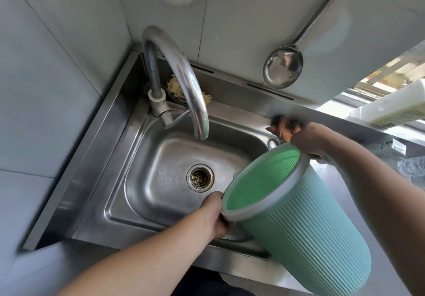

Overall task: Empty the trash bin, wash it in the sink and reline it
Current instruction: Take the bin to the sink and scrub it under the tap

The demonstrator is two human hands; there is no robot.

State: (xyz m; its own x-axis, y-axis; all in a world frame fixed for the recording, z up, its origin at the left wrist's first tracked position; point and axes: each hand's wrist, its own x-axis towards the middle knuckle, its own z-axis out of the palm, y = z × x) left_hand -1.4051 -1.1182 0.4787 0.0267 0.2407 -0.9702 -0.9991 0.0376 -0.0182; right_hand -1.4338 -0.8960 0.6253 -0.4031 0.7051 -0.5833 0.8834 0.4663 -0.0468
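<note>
bin point(317, 222) looks empty, unlined | we tilt it over sink point(128, 206) | left hand point(213, 213) and right hand point(308, 138) both grip rim | tap point(181, 77) dry: wash, reline left

We see a steel ladle point(283, 68) hanging against the tiled wall point(57, 70) — bowl downward. A frayed straw-coloured scrubber point(175, 86) lies behind the faucet, a brown cloth point(285, 127) sits on the desk point(358, 180), and a white bottle point(400, 105) lies by the window.
</note>
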